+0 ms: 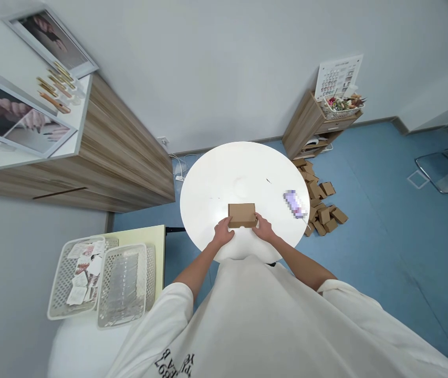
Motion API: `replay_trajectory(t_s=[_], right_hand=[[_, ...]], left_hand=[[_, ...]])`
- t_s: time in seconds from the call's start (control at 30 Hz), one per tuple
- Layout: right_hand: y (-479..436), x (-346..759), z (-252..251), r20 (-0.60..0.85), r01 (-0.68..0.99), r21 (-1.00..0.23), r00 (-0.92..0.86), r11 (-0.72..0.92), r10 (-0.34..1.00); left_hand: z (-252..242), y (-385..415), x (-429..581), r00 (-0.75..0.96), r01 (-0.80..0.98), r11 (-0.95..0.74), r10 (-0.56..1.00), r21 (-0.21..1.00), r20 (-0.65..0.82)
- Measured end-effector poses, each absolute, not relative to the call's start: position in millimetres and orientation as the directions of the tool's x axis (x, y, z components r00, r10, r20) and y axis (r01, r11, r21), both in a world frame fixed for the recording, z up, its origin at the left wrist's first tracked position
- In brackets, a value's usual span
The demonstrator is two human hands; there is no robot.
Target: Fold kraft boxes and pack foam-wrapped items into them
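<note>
A small brown cardboard box [241,213] sits on the round white table [231,163], close to my body. Its lid looks closed. My left hand [224,231] grips its left end, fingers on the side and the thumb near the front corner. At the opposite end my right hand [263,228] holds the box in the same way. To the right on the table lies a blurred purple object [294,203], too pixelated to name.
Several brown boxes [324,215] are piled on the floor right of the table. A wooden cabinet [302,126] stands behind them. At left are a long wooden counter [129,142] and two white plastic baskets [103,286] on a side table.
</note>
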State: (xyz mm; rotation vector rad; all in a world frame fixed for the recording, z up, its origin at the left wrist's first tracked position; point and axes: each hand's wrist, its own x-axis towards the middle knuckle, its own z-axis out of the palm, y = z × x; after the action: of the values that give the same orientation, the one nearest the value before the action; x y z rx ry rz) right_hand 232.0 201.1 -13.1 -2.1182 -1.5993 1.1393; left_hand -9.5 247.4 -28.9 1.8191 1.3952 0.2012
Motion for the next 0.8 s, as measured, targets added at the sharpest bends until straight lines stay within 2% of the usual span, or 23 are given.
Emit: replay_trajectory(t_s=[0.13,0.27,0.37,0.47,0.63,0.8], right_hand=[[208.8,234.0,-0.5,-0.352,0.687,-0.647,0.115,-0.330,0.929],[219.5,234.8,5.2,-0.297,0.650,-0.682,0.174,-0.336,0.939],[228.2,233.6,5.4,-0.274,0.578,-0.743,0.198,-0.338,0.941],[238.5,232.2,5.3,-0.268,0.529,-0.773,0.226,-0.350,0.936],[258.0,234.7,3.7,-0.280,0.612,-0.695,0.253,-0.378,0.926],[270.4,238.9,0.2,-0.252,0.695,-0.626,0.252,-0.355,0.935]], left_hand=[[-13.7,251.7,-6.8,0.329,0.716,-0.044,0.902,0.697,-0.281],[-4.1,263.7,-1.6,0.248,0.641,0.010,0.943,0.767,-0.220],[-2.5,272.8,3.8,0.167,0.574,0.084,0.962,0.815,-0.217],[-4.0,282.4,9.1,0.121,0.571,0.115,0.967,0.813,-0.223],[-10.6,301.3,15.5,0.068,0.642,0.098,0.981,0.760,-0.184],[-16.1,312.1,17.9,0.096,0.600,0.096,0.977,0.794,-0.191]])
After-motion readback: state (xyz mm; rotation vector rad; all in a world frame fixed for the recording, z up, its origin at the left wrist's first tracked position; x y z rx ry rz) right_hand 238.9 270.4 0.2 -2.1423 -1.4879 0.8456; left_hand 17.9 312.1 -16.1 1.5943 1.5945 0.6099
